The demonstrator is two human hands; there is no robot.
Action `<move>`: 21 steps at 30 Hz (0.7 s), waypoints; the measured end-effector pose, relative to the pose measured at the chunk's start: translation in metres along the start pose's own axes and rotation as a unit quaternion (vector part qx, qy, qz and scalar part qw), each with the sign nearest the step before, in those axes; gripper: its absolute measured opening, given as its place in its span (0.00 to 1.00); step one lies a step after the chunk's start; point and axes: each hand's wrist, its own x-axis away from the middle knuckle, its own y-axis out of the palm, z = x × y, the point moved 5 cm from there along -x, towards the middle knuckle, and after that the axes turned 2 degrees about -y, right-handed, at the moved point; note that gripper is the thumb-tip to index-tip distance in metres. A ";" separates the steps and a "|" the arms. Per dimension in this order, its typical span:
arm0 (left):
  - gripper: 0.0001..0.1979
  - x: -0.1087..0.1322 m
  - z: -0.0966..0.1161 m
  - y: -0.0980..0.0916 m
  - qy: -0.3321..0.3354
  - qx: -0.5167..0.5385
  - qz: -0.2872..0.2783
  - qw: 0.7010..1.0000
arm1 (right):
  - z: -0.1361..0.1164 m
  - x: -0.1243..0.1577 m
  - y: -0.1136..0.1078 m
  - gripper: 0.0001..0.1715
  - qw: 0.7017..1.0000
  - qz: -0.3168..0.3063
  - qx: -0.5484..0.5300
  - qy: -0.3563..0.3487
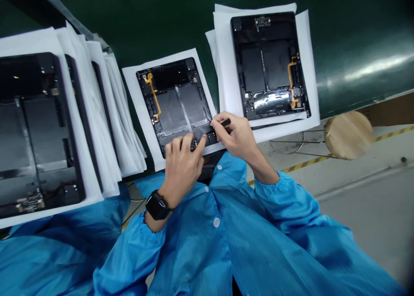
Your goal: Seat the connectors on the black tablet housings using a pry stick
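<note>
An opened tablet housing (176, 102) with dark inner panels and an orange flex cable (155, 95) lies on a white sheet in front of me. My left hand (183, 160) rests on its near edge, fingertips on a small circuit board (193, 145) that they partly cover, thumb held apart. At the housing's near right corner, my right hand (237, 134) pinches a slim black stick-like tool (225, 123). The tool's tip is hidden by the fingers, so whether it touches the housing cannot be made out.
To the right, another opened tablet housing (268, 67) lies on white sheets (223, 67). At left stands a stack of housings layered with white sheets (119, 119), a housing (45, 127) on top. The table (349, 41) is green; a round wooden stool (348, 135) stands beyond its edge.
</note>
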 end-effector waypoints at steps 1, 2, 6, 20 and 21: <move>0.25 0.000 0.000 0.000 0.001 -0.002 0.001 1.000 | 0.000 0.000 0.000 0.10 1.000 0.001 0.004 -0.001; 0.24 0.000 0.000 0.000 0.002 -0.003 0.004 1.000 | 0.000 -0.001 -0.001 0.10 1.000 0.002 0.007 -0.002; 0.25 0.005 0.000 0.002 0.011 0.001 0.018 1.000 | 0.000 -0.002 -0.002 0.10 1.000 0.006 0.015 -0.007; 0.23 0.023 -0.003 0.006 -0.001 0.074 0.103 0.992 | -0.005 0.017 0.000 0.10 0.984 0.110 0.113 -0.082; 0.22 0.023 -0.003 0.005 -0.001 0.074 0.106 0.992 | -0.005 0.018 0.001 0.09 0.983 0.113 0.118 -0.084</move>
